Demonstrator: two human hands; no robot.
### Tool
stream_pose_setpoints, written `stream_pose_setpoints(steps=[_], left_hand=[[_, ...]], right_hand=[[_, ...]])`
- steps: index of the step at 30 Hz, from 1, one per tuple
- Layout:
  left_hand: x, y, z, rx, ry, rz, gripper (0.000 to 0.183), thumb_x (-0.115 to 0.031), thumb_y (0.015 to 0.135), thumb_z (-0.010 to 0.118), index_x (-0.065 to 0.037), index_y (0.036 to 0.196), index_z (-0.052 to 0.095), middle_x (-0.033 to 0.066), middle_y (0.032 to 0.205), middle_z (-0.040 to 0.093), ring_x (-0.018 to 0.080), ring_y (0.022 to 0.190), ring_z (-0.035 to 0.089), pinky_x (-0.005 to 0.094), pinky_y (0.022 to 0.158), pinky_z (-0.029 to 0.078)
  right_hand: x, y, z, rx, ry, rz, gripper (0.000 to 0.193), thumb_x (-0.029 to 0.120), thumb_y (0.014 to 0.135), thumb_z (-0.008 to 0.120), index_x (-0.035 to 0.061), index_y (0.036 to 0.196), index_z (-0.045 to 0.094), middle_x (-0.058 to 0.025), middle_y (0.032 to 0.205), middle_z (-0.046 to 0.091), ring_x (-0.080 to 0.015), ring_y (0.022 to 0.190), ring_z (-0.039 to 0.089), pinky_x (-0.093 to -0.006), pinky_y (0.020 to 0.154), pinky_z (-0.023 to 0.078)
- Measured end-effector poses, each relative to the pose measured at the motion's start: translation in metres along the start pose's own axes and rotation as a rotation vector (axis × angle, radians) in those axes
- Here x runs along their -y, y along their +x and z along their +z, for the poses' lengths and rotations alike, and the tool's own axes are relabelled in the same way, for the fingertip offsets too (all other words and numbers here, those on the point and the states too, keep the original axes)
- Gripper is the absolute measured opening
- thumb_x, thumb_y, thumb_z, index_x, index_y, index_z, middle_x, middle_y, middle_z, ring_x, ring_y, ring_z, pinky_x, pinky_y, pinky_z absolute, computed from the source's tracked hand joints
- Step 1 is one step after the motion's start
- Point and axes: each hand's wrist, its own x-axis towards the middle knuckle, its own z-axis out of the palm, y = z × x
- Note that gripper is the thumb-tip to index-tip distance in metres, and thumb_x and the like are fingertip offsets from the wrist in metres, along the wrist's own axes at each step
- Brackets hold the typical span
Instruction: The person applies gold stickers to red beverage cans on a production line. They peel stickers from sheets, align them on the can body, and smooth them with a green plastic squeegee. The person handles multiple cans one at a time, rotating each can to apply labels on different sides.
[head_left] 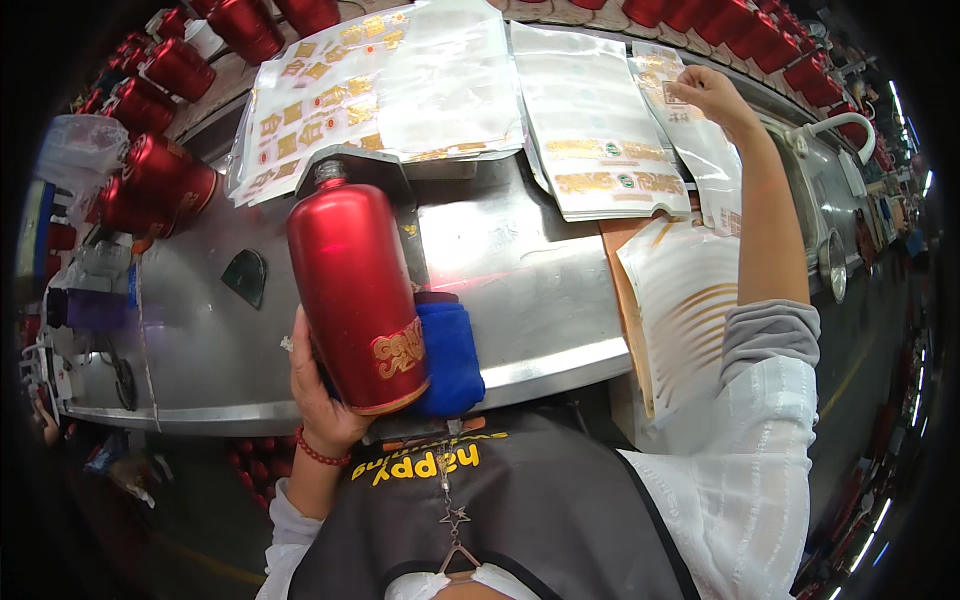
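My left hand (325, 405) is wrapped round the lower end of a glossy red bottle (345, 270), which lies tilted with its base toward me. A gold patterned decal (400, 350) shows on the bottle near its base. The neck lies by a dark metal rest (385, 175). Farther off to the right, my right hand (712, 98) has its fingers closed together over a clear decal strip (700, 165); whatever is between the fingertips is too small to make out. Beside the bottle's base sits a blue cloth (450, 350) wrapped over a block.
Sheets with gold decals (320, 95) and another decal stack (610, 120) cover the back of the metal table (500, 300). White sheets (685, 300) lie at the right. A dark flat piece (244, 278) lies left of the bottle. More red bottles (160, 185) stand left and behind.
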Motion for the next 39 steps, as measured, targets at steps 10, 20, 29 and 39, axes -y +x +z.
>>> stream_pose_setpoints(steps=[10, 20, 29, 39], left_hand=[[-0.008, 0.009, -0.013, 0.095, 0.321, 0.05, 0.106, -0.054, 0.075, 0.079, 0.004, 0.15, 0.033, 0.0245, 0.143, 0.048, 0.0428, 0.131, 0.046, 0.0563, 0.115, 0.023], [-0.019, 0.01, -0.011, -0.025, 0.342, 0.071, 0.111, -0.055, 0.072, 0.082, 0.005, 0.151, 0.033, 0.022, 0.139, 0.054, 0.0402, 0.13, 0.049, 0.0579, 0.115, 0.022], [-0.011, 0.014, -0.022, 0.135, 0.118, 0.065, 0.111, -0.056, 0.081, 0.076, 0.008, 0.154, 0.021, 0.0262, 0.152, 0.038, 0.0393, 0.142, 0.038, 0.0504, 0.119, 0.021], [-0.012, 0.079, -0.004, 0.029, -0.173, -0.212, 0.106, -0.049, 0.086, 0.072, 0.006, 0.155, 0.013, 0.0327, 0.149, 0.034, 0.0437, 0.14, 0.035, 0.0467, 0.117, 0.028]], right_hand=[[-0.01, 0.012, 0.056, -0.335, -0.628, -0.481, 0.024, 0.023, 0.082, 0.073, 0.0001, 0.077, 0.067, -0.022, 0.086, 0.065, -0.0395, 0.083, 0.062, -0.049, 0.078, 0.047], [0.262, -0.158, 0.122, 0.15, 0.671, -0.556, 0.015, 0.013, 0.092, 0.071, 0.0008, 0.088, 0.064, -0.0073, 0.112, 0.061, -0.0142, 0.101, 0.057, -0.0268, 0.088, 0.044], [0.287, -0.18, 0.209, -0.163, 0.408, -0.725, 0.015, 0.012, 0.087, 0.075, 0.0016, 0.086, 0.064, -0.0116, 0.101, 0.058, -0.021, 0.092, 0.058, -0.0329, 0.08, 0.049], [0.285, -0.173, 0.201, -0.148, 0.363, -0.691, 0.014, 0.01, 0.087, 0.075, 0.0012, 0.086, 0.064, -0.0113, 0.099, 0.058, -0.0222, 0.094, 0.059, -0.0328, 0.079, 0.049]])
